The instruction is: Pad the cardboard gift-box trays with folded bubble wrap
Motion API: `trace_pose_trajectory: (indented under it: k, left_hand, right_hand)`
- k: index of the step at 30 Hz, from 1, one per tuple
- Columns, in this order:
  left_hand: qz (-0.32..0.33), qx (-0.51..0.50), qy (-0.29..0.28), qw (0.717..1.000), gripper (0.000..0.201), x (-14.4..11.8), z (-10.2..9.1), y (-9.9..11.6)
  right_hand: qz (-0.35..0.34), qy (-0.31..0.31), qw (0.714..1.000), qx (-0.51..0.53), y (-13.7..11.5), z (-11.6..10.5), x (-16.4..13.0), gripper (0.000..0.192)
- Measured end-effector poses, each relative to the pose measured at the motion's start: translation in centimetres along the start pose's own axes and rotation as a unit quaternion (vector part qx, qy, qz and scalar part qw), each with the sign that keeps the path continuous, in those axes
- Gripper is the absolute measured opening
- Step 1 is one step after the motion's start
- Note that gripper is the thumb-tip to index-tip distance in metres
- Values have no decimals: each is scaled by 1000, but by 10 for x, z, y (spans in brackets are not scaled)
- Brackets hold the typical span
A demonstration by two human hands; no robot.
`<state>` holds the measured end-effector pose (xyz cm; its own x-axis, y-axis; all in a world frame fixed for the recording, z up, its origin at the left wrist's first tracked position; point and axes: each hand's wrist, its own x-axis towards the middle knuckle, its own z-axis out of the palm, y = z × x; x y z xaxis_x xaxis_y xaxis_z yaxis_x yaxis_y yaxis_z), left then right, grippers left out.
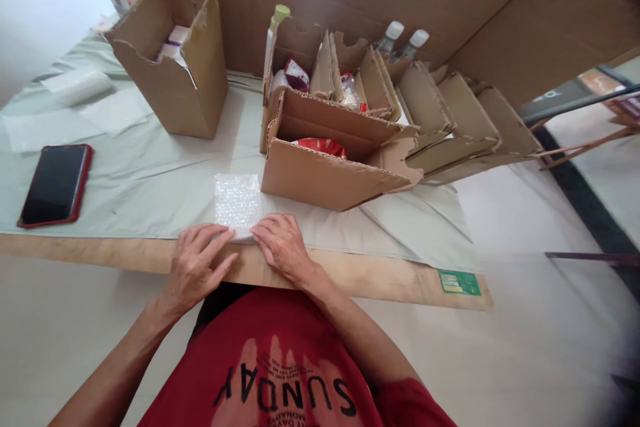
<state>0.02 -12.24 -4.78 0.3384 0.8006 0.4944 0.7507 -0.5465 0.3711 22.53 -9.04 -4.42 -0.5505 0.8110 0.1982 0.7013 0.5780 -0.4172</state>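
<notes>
A small square of bubble wrap (237, 200) lies on the cloth near the table's front edge, with its near edge between my two hands. My left hand (203, 259) rests at its near left corner, fingers stretched out and thumb held apart. At the near right corner, my right hand (284, 247) has its thumb and fingers close together on the wrap's edge. Whether anything lies inside the bubble wrap cannot be made out. Just beyond it to the right stands an open cardboard box (330, 180) with a red packet (323, 146) inside.
Several more open cardboard bins run back to the right, near two white-capped bottles (413, 44). A taller cardboard box (200, 80) holding small boxes stands at the back left. A phone (55, 183) and plastic wrap pieces (77, 87) lie left. Cardboard walls the back.
</notes>
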Motion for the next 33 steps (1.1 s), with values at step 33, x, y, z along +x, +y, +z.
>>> trace_pose_trajectory:
  k: [33]
  left_hand:
    - [-477, -289, 43, 829, 53, 9, -14, 16]
  right_hand:
    - [89, 16, 991, 102, 2, -5, 23, 22]
